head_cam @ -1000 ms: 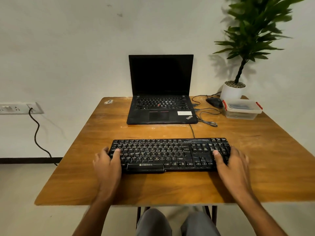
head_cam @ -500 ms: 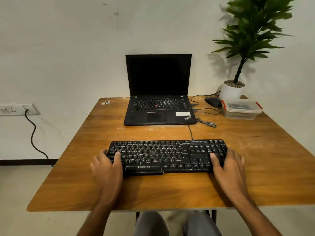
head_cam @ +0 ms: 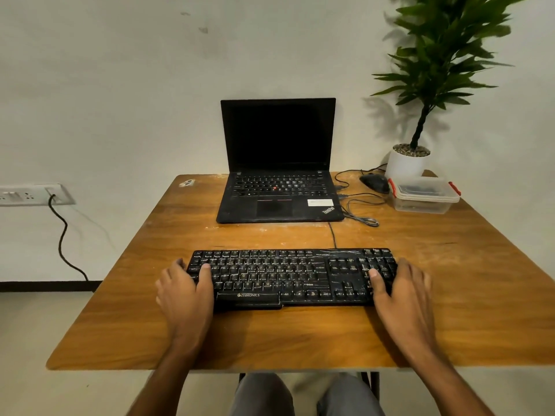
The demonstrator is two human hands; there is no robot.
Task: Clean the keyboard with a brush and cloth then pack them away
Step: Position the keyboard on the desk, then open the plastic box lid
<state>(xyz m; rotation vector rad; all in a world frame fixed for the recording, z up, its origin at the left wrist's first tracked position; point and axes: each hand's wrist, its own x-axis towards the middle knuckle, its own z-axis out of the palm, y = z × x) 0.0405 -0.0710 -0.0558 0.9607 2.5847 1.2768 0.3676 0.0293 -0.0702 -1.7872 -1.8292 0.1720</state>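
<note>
A black dusty keyboard lies flat on the wooden table, close to the front edge. My left hand grips its left end, thumb on the keys and fingers round the side. My right hand grips the right end the same way, thumb on the number pad. A clear plastic box with red clips and a closed lid stands at the back right; something dark lies inside, too unclear to name. No brush or cloth is plainly in sight.
An open black laptop stands behind the keyboard, its screen dark. A black mouse with loose cables and a white plant pot sit at the back right. The keyboard's cable runs back toward the laptop.
Both hands stay on the keyboard's ends. The view has shifted slightly; the keyboard keeps about the same distance from the laptop.
</note>
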